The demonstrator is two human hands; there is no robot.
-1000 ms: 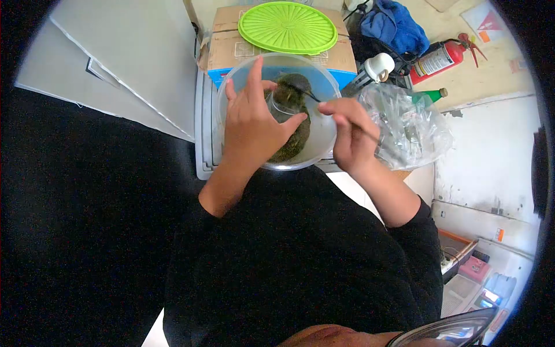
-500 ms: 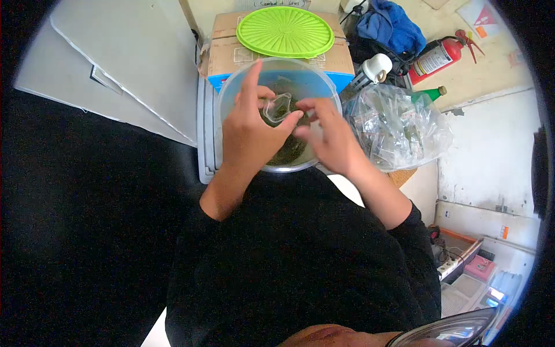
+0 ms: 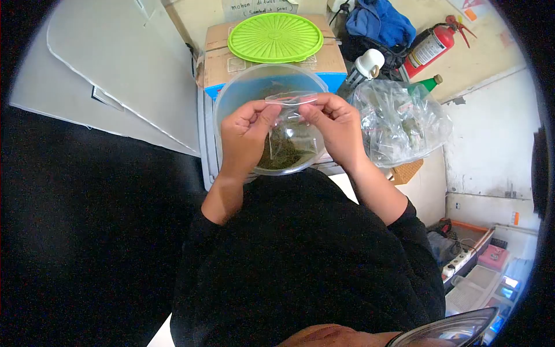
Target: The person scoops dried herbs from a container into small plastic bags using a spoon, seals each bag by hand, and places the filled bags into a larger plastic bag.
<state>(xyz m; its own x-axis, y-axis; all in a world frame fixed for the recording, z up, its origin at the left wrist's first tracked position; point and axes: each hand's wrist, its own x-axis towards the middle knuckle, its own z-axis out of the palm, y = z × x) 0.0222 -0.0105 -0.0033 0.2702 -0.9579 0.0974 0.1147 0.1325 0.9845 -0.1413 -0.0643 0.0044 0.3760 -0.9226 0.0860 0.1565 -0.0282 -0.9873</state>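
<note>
A small clear zip bag (image 3: 293, 136) is stretched between my hands, its mouth edge at the top. My left hand (image 3: 245, 136) pinches the left end of that edge between thumb and fingers. At the other end, my right hand (image 3: 340, 128) grips it the same way. Below and behind the bag stands a round translucent tub (image 3: 226, 95) with dark green-brown, crumbly stuff (image 3: 283, 155) at the bottom. Through the clear film I see that stuff, so I cannot tell whether any of it is inside the bag.
Behind the tub, a green ribbed lid (image 3: 276, 37) lies on a cardboard box (image 3: 217, 43). To the right are a large clear bag (image 3: 399, 127) of packets, a white-capped bottle (image 3: 369, 62), a blue cloth (image 3: 380, 26) and a fire extinguisher (image 3: 430, 47). A grey panel (image 3: 115, 58) stands left.
The clear bag, crumpled between my hands before, is now pulled flat and hangs upright. My left fingers, spread earlier, have closed on its edge, and my right hand has closed on the other end.
</note>
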